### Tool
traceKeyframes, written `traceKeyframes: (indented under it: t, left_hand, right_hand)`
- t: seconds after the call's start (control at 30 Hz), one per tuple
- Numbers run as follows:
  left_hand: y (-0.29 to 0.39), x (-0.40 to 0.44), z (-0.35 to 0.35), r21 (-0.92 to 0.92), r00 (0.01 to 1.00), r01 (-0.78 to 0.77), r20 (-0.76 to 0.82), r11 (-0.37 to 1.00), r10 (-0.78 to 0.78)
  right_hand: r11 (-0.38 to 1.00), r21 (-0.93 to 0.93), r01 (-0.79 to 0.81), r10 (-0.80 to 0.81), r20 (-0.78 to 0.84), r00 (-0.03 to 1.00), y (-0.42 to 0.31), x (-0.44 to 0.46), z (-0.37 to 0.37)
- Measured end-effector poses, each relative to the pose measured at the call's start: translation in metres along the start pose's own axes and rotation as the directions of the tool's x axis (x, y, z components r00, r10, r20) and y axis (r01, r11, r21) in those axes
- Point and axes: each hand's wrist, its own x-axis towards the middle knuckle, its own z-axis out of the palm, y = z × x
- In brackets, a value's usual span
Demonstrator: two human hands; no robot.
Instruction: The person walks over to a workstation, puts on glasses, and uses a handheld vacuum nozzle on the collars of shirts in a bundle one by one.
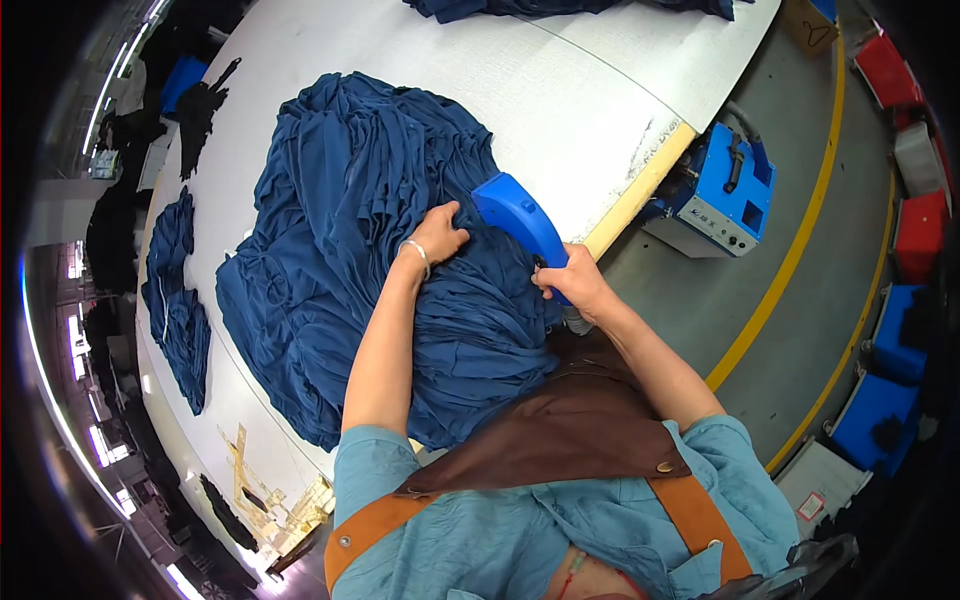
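Observation:
A large heap of dark blue garments (340, 190) lies bunched in folds on the white table, close against my body. My left hand (438, 238) is on top of the heap, its fingers curled into the cloth and partly hidden by folds. In my right hand (575, 280) is a blue handheld vacuum nozzle (522, 215), gripped by its curved handle. The nozzle's wide head touches or hovers just over the cloth, right of my left hand; I cannot tell which. A grey hose end (577, 320) shows below the handle.
The white table (570, 110) has a worn right edge. More dark blue cloth (180, 300) lies at left and along the far edge. A blue machine box (715, 190) with a hose stands on the floor at right. Red, blue and white bins (880, 420) line the yellow-marked aisle.

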Motion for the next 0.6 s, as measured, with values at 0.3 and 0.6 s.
traceKeyframes:
  t: [0.3,0.6]
  left_hand:
    - [-0.015,-0.021,0.001,-0.245,0.997,-0.074,-0.012,0.967,0.074]
    - [-0.001,-0.034,0.003,0.034,0.978,-0.083,-0.190,0.996,0.088]
  right_hand:
    - [0.997,-0.038,-0.071,0.075,0.117,0.990,0.000,0.016,-0.002]
    - [0.988,-0.118,-0.100,0.111,0.087,0.990,-0.006,0.013,-0.015]
